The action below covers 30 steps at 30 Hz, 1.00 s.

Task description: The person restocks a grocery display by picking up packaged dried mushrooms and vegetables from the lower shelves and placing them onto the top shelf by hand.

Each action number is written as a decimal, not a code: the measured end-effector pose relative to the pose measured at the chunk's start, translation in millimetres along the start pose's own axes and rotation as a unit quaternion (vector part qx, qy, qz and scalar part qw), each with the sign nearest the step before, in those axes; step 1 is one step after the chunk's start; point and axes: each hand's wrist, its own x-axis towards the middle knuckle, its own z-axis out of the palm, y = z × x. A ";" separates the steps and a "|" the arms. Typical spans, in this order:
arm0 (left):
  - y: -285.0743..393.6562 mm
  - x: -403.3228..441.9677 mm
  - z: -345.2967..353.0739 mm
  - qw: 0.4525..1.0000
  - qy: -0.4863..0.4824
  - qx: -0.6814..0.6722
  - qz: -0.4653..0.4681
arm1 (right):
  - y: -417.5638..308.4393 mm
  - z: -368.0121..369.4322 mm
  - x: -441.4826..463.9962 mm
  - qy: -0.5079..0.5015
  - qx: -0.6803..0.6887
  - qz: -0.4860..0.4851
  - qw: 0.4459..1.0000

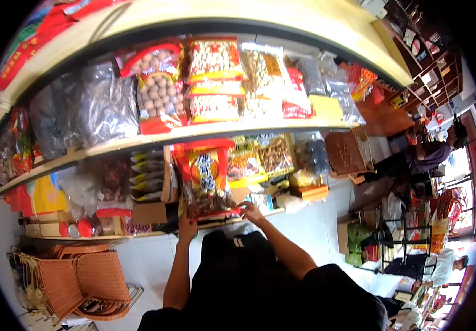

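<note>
A red and clear plastic bag [204, 175] with yellow printing and brown contents lies on the lower shelf. My left hand [188, 227] is closed on its lower left corner. At its lower right corner is my right hand [250, 212], fingers pinched on the bag's edge. Right of this bag are a yellow bag [244, 163] and a bag of brown pieces [275, 156]. To its left, dark and yellow packets [147, 176] stand stacked in a cardboard box.
Above, the upper shelf [216, 131] holds bags of nuts. Wicker baskets [83, 281] stand on the floor at lower left, another basket [344, 154] at right. A person in dark clothes [434, 151] and a person in white [442, 267] are at the right.
</note>
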 end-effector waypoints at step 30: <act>425.5 113.5 -388.4 0.805 0.309 0.135 0.488 | -642.8 -7.2 -87.5 0.275 -0.307 -0.675 0.612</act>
